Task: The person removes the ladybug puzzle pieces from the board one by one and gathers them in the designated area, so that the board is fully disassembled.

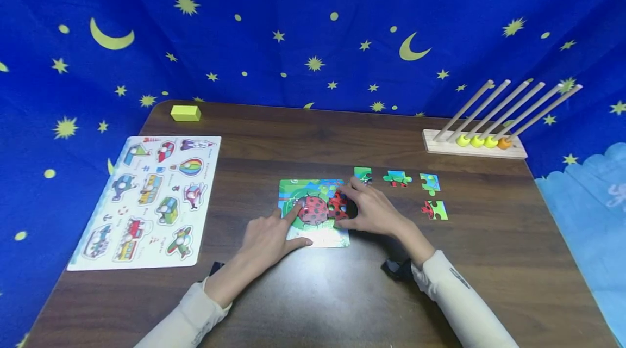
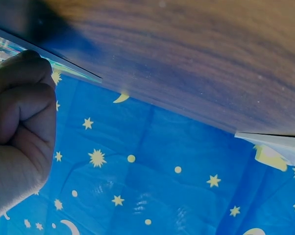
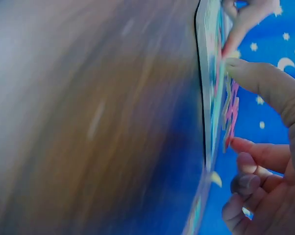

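Observation:
On the table lies a ladybug jigsaw puzzle (image 1: 329,238) in its tray, with a bright glare over its lower part. My left hand (image 1: 262,238) rests on the puzzle's left side, index finger and thumb stretched out over it. Its other fingers look folded under in the left wrist view. Between thumb and fingers my right hand (image 1: 374,211) pinches a red, black-spotted puzzle piece (image 1: 337,206) over the puzzle's right side. Seen edge-on in the right wrist view, that piece (image 3: 231,115) stands slightly off the tray.
Right of the puzzle lie loose pieces: a green one (image 1: 363,173), a green-blue one (image 1: 399,176), a blue-green one (image 1: 431,184) and a red-green one (image 1: 435,210). A vehicle picture board (image 1: 146,196), yellow block (image 1: 186,113) and wooden peg rack (image 1: 474,144) surround them.

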{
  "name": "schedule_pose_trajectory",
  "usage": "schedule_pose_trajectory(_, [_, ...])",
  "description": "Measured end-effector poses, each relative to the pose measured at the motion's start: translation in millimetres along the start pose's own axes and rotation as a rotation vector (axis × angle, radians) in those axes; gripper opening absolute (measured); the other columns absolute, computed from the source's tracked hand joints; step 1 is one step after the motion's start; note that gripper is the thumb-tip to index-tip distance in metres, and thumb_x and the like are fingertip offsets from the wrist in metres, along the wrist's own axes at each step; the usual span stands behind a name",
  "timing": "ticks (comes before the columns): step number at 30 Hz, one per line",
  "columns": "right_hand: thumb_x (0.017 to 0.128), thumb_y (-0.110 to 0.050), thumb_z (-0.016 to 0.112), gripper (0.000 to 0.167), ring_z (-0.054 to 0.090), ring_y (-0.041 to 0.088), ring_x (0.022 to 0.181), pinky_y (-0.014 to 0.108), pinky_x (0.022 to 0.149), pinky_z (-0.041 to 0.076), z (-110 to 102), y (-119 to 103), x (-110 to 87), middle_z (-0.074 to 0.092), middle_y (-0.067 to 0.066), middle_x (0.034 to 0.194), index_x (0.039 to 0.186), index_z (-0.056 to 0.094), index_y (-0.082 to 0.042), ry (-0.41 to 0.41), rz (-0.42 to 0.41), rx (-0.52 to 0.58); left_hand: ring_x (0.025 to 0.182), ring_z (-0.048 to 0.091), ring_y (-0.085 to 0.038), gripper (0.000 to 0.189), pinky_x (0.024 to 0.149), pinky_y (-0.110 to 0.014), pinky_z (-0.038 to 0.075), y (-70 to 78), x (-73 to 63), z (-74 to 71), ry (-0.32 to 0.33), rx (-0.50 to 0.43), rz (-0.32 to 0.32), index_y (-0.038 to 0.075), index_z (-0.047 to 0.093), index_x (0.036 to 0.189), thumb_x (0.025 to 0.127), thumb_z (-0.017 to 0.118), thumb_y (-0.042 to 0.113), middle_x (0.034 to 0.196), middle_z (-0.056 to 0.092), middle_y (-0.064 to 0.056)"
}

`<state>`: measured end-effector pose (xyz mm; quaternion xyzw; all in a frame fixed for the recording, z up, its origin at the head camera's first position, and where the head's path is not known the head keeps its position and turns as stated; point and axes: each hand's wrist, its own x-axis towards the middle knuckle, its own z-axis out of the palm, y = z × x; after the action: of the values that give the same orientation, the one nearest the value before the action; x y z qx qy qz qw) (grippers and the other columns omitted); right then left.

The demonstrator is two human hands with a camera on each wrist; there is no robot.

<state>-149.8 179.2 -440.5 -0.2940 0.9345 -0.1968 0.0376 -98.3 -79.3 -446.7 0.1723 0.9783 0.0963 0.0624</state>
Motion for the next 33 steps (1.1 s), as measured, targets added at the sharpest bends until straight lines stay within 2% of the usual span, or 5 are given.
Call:
schedule_pose_trajectory(6, [0.071, -0.043, 0.088, 0.074, 0.041, 0.012, 0.068, 0.025, 0.055, 0.032, -20, 26, -22.1, 0.050, 0.004, 0.099, 0.131, 0.063, -0.007, -0.006, 0.061, 0.003, 0.045, 0.036, -0.015, 0.090, 0.042, -0.029, 0.029, -2.3, -1.0, -0.8, 0.006, -0.012, -0.013, 0.025, 0.045, 0.150, 0.077, 0.064, 0.075, 0.103, 0.069, -0.020])
schedule_pose_trajectory(12, [0.072, -0.041, 0.087, 0.072, 0.055, 0.018, 0.084, 0.034, 0.067, 0.046, -35, 50, -43.3, 0.056, 0.007, 0.110, 0.130, 0.064, -0.005, -0.014, 0.130, 0.000, 0.045, 0.035, -0.016, 0.090, 0.041, -0.029, 0.028, -4.4, -3.0, -2.7, 0.014, -0.008, -0.012, 0.025, 0.047, 0.149, 0.077, 0.065, 0.074, 0.103, 0.070, -0.020])
schedule_pose_trajectory(15, [0.073, -0.040, 0.087, 0.072, 0.054, 0.018, 0.084, 0.034, 0.068, 0.046, -39, 60, -51.6, 0.056, 0.007, 0.109, 0.130, 0.063, -0.003, -0.024, 0.146, -0.004, 0.045, 0.035, -0.016, 0.090, 0.041, -0.029, 0.028, -4.1, -3.0, -2.5, 0.018, -0.012, -0.004, 0.025, 0.047, 0.149, 0.077, 0.065, 0.074, 0.101, 0.070, -0.020])
schedule_pose_trajectory(22, [0.073, -0.039, 0.087, 0.074, 0.049, 0.016, 0.081, 0.028, 0.065, 0.039, -43, 75, -60.0, 0.053, 0.004, 0.104, 0.133, 0.062, -0.003, -0.045, 0.170, -0.005, 0.044, 0.034, -0.016, 0.089, 0.041, -0.029, 0.028, -2.0, -1.7, -1.7, 0.017, -0.022, -0.002, 0.025, 0.047, 0.149, 0.077, 0.065, 0.074, 0.107, 0.069, -0.023])
schedule_pose_trajectory(33, [0.072, -0.040, 0.087, 0.076, 0.049, 0.017, 0.085, 0.031, 0.072, 0.040, -46, 88, -66.6, 0.051, 0.002, 0.104, 0.136, 0.061, -0.007, -0.090, 0.238, 0.006, 0.046, 0.035, -0.016, 0.090, 0.043, -0.030, 0.029, -0.1, -0.4, -1.1, -0.005, -0.025, -0.011, 0.024, 0.045, 0.150, 0.078, 0.064, 0.074, 0.098, 0.068, -0.019])
